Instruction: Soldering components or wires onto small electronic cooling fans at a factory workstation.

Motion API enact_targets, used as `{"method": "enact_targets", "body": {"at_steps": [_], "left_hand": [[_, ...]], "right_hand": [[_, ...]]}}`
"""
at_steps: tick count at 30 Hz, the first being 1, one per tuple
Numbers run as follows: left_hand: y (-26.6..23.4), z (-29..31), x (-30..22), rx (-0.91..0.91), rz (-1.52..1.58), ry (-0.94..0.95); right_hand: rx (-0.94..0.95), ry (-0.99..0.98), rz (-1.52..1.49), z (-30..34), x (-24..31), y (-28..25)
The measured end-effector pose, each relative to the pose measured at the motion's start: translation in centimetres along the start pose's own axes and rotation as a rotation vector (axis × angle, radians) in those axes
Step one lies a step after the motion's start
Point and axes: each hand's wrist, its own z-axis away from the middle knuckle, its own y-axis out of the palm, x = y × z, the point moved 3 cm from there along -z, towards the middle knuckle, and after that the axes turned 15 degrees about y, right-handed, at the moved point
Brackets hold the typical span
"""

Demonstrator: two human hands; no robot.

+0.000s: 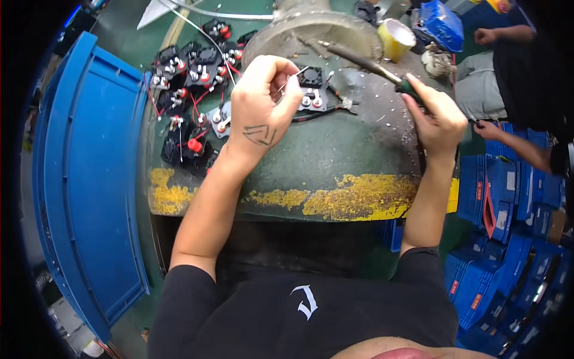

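Note:
My left hand (260, 96) is closed in a pinch on a thin silvery solder wire (292, 78), its tip pointing up and right. Just beyond those fingers a small black fan (311, 76) sits by a metal plate with round terminals (317, 102). My right hand (439, 119) grips a soldering iron (362, 60) by its dark green handle. The iron slants up and left, its tip above the bench in front of a wide grey funnel-shaped hood (263, 45). Iron tip and solder wire are apart.
Several black modules with red and silver terminals (200, 75) crowd the bench's left side. A yellow tape roll (396, 40) and blue container (439, 24) stand at the back right. Blue crates (478, 275) flank the right, a large blue bin (98, 179) the left. Another person's hand (489, 130) is at right.

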Motion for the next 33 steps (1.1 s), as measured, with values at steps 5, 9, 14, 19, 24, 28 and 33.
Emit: {"method": "enact_targets", "body": {"at_steps": [5,9,14,19,24,28,33], "left_hand": [[0.8,0.8,-0.1,0.126,-0.153,0.046],[0.7,1.6,0.4,0.196,-0.246,0.059],[0.9,1.9,0.5,0.174,-0.3,0.09],[0.7,1.9,0.9,0.202,-0.281,0.053],[0.7,2.0,1.1,0.2,-0.255,0.084],[0.8,1.9,1.1,0.207,-0.267,0.089],[1.0,1.9,1.0,0.214,-0.273,0.095]], "right_hand": [[0.108,0.08,-0.081,-0.1,-0.2,-0.4],[0.205,0.091,-0.07,-0.1,-0.3,-0.4],[0.338,0.337,-0.159,0.2,-1.7,-1.6],[0.458,0.386,-0.239,0.3,-2.5,-2.5],[0.546,0.374,-0.229,0.3,-2.1,-2.2],[0.564,0.444,-0.237,0.4,-2.1,-1.6],[0.61,0.448,-0.242,0.4,-2.3,-1.2]]}}
